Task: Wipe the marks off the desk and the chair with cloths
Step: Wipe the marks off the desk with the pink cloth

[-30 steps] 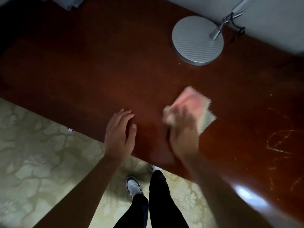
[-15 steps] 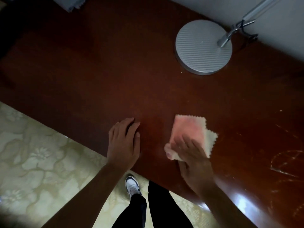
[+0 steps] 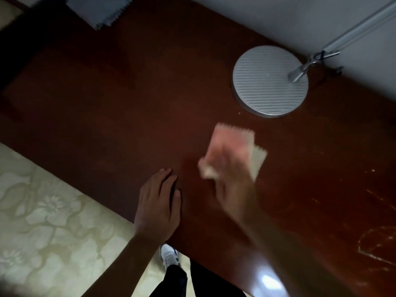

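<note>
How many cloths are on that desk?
2. A pink cloth lies under the right hand mid-desk, below the lamp base. A grey cloth lies at the far left edge, partly cut off; more may be out of view.

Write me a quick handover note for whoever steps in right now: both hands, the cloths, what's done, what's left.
Left hand: flat, fingers straight, resting on the dark red-brown wooden desk near its front edge.
Right hand: blurred, on the pink and cream zigzag-edged cloth, which lies on the desk just in front of the round silver ribbed lamp base.
Spare grey zigzag-edged cloth: at the far left corner of the desk.
Done: no marks show on the desk's middle and left.
Left: pale scribbled marks remain on the desk's right side. The chair is out of view.
</note>
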`<state>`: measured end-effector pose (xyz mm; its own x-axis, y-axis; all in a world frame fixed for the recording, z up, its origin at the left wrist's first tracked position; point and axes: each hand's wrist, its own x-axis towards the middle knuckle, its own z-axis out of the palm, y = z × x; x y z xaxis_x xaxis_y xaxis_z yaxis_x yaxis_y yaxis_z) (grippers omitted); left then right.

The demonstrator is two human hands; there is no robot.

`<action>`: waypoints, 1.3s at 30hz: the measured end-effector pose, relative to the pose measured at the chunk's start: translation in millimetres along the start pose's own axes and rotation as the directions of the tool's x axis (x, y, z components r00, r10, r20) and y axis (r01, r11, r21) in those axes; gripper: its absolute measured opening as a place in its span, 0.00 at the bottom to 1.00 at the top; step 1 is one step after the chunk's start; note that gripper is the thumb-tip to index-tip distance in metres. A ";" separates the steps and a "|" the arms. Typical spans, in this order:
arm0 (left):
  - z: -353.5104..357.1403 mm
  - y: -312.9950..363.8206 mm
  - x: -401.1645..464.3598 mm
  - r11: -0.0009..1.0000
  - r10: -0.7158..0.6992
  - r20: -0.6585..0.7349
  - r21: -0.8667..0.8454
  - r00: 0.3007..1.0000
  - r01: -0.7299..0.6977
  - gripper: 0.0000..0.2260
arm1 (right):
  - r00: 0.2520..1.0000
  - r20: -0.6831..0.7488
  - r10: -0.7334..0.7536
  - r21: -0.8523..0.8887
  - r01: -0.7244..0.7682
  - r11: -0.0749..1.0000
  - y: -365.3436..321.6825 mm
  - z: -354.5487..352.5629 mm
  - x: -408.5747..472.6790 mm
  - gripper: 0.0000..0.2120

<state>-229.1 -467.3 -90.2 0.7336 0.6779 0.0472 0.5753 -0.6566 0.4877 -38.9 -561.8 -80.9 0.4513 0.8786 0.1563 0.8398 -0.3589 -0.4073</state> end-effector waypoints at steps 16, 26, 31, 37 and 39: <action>-3.1 -2.8 -0.8 0.995 -0.021 0.063 -0.099 0.998 0.027 0.19 | 0.996 0.083 0.018 -0.012 -0.017 1.000 -21.3 18.0 -45.8 0.25; 4.8 -11.2 -4.5 0.988 0.008 -0.044 -0.154 0.999 -0.015 0.16 | 0.962 -0.090 0.259 0.096 -0.250 0.963 38.4 1.9 62.9 0.21; -4.6 -9.7 -4.9 0.957 -0.035 -0.025 -0.290 0.999 0.026 0.16 | 0.953 -0.042 0.299 0.059 -0.296 0.953 -7.7 7.6 -30.1 0.19; -15.8 -24.0 -18.6 0.906 -0.130 -0.105 -0.416 0.986 0.075 0.15 | 0.970 0.054 0.238 0.058 -0.241 0.969 -103.9 42.1 -165.5 0.22; -18.5 -37.2 -34.7 0.913 -0.163 -0.152 -0.397 0.975 0.091 0.14 | 0.985 0.095 0.143 0.077 -0.150 0.986 -127.7 56.6 -152.4 0.23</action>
<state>-282.7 -460.3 -93.8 0.5667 0.8180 0.0987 0.4484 -0.4067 0.7960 -232.0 -632.0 -103.7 0.5358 0.8443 0.0108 0.7370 -0.4614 -0.4940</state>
